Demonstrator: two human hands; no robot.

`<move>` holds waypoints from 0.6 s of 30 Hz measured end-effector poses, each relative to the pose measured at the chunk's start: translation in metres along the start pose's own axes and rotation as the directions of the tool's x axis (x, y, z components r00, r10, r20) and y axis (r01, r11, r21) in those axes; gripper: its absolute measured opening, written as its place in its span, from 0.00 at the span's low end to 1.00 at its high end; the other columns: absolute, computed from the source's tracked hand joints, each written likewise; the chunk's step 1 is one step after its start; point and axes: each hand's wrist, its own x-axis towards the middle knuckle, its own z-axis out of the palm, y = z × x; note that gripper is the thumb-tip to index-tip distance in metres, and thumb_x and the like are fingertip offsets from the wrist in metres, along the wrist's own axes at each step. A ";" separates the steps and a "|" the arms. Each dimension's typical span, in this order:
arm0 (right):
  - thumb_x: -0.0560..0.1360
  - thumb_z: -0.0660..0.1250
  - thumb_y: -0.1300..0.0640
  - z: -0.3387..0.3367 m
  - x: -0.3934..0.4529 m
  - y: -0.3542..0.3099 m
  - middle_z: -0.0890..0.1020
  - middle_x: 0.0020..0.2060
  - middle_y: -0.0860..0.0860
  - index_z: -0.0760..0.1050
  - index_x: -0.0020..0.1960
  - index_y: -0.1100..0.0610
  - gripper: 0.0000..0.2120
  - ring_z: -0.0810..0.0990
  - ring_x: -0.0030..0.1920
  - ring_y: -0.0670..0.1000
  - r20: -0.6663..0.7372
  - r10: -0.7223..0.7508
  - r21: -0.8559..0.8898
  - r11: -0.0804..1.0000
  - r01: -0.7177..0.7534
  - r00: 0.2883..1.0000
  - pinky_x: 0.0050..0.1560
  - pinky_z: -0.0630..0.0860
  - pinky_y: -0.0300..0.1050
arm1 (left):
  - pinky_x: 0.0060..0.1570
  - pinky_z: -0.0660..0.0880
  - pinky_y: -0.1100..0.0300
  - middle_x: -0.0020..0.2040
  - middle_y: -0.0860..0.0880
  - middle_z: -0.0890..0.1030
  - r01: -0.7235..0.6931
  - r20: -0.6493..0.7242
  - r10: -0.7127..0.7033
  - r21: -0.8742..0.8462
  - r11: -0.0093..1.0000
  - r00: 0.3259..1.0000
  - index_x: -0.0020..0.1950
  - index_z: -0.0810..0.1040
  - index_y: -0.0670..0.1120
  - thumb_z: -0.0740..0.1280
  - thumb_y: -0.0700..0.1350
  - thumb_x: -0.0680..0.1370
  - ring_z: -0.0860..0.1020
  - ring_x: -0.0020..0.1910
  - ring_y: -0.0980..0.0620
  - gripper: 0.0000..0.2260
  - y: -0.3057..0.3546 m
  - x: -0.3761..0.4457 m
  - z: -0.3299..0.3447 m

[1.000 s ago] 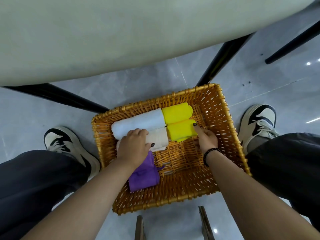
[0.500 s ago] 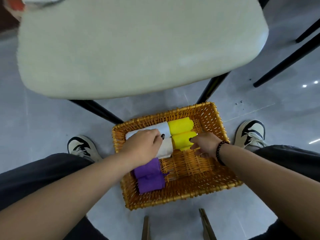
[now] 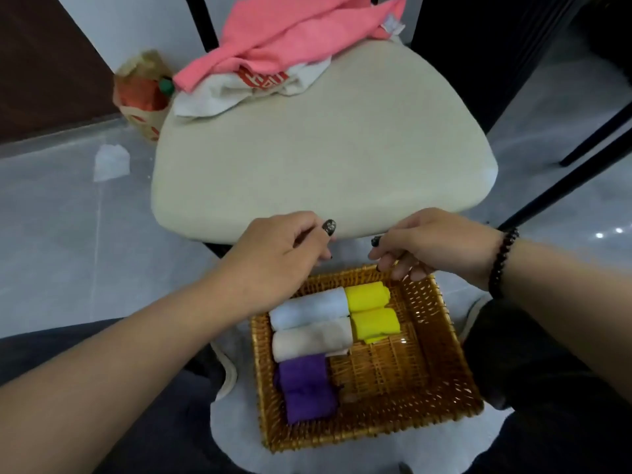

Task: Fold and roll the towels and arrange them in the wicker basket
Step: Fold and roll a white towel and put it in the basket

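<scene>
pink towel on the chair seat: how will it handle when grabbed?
Likely floppy: the pink towel lies crumpled and draped over the white cloth. Probably light, since it holds soft folds. Lifting it may drag that cloth along, because they overlap.

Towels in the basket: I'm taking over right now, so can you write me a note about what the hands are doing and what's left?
Left hand and right hand: both empty, fingers loosely curled, above the far rim of the wicker basket.
Done: five rolls are in the basket: white towel, beige towel, purple towel, two yellow towels. The near right part is bare.
Left: the pink towel and a white cloth lie unfolded on the chair seat. Fold, roll and add them.
</scene>
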 end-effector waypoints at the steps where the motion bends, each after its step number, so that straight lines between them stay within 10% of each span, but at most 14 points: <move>1: 0.76 0.66 0.58 -0.002 -0.002 -0.007 0.84 0.36 0.52 0.81 0.47 0.64 0.09 0.79 0.34 0.48 0.005 -0.009 -0.019 1.000 0.009 1.000 0.34 0.75 0.40 | 0.43 0.78 0.61 0.40 0.56 0.84 0.004 -0.058 -0.007 -0.052 0.999 0.998 0.47 0.81 0.51 0.60 0.48 0.81 0.82 0.39 0.58 0.11 0.004 0.005 -0.008; 8: 0.77 0.65 0.59 -0.014 0.007 -0.046 0.85 0.39 0.55 0.79 0.48 0.63 0.08 0.82 0.33 0.50 -0.065 -0.161 0.045 0.985 0.164 0.985 0.30 0.76 0.37 | 0.37 0.73 0.69 0.39 0.52 0.85 0.039 -0.337 -0.101 -0.183 0.982 0.936 0.45 0.81 0.50 0.64 0.40 0.77 0.82 0.36 0.60 0.08 -0.008 0.049 -0.053; 14: 0.77 0.64 0.63 -0.021 0.030 -0.062 0.84 0.39 0.53 0.78 0.50 0.61 0.05 0.82 0.30 0.49 -0.177 -0.197 0.136 0.966 0.222 0.964 0.29 0.78 0.39 | 0.45 0.67 0.76 0.49 0.53 0.76 0.021 -0.534 0.052 0.129 0.991 0.844 0.54 0.77 0.49 0.66 0.40 0.73 0.74 0.43 0.59 0.10 -0.023 0.072 -0.066; 18: 0.76 0.65 0.63 -0.022 0.048 -0.076 0.82 0.42 0.53 0.77 0.52 0.60 0.06 0.81 0.29 0.46 -0.269 -0.272 0.086 0.949 0.304 0.924 0.30 0.78 0.39 | 0.60 0.61 0.62 0.60 0.44 0.67 0.023 -0.568 0.177 0.326 0.945 0.803 0.62 0.70 0.43 0.67 0.41 0.73 0.66 0.63 0.45 0.18 -0.024 0.093 -0.078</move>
